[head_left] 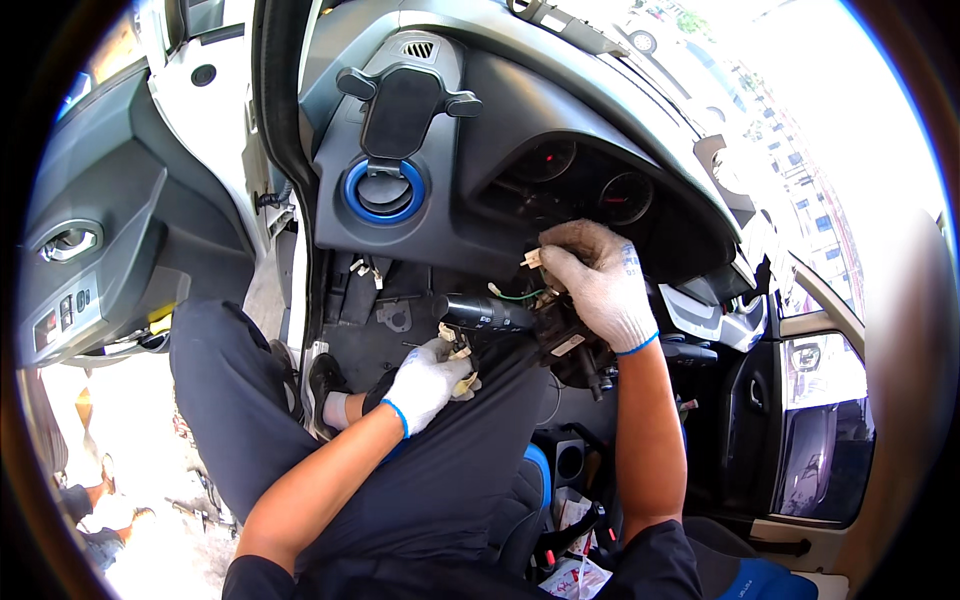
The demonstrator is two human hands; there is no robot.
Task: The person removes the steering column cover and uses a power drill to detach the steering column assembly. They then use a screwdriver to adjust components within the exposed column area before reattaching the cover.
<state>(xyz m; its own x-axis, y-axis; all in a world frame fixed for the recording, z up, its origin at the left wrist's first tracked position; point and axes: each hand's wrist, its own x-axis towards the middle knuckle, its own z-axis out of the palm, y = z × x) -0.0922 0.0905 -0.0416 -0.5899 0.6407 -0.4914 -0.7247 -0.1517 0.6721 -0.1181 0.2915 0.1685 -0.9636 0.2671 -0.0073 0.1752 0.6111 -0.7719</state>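
Note:
My right hand (605,285), in a white knit glove with a blue cuff, pinches a small white wire connector (531,259) below the instrument cluster. Beneath that hand is the dark steering column assembly (572,345). A black stalk switch (485,312) sticks out from it to the left, and a green wire (518,296) runs just above the stalk. Lower down, my left hand (428,384), gloved alike, closes around cream wire connectors (462,352) below the stalk. The fingers partly hide those connectors and their wires.
A phone holder (403,118) stands on the dashboard over a blue-ringed air vent (385,192). The instrument cluster (590,185) lies beyond my right hand. At the left is the open car door (130,210). Loose connectors (368,270) hang under the dashboard. My legs are below the column.

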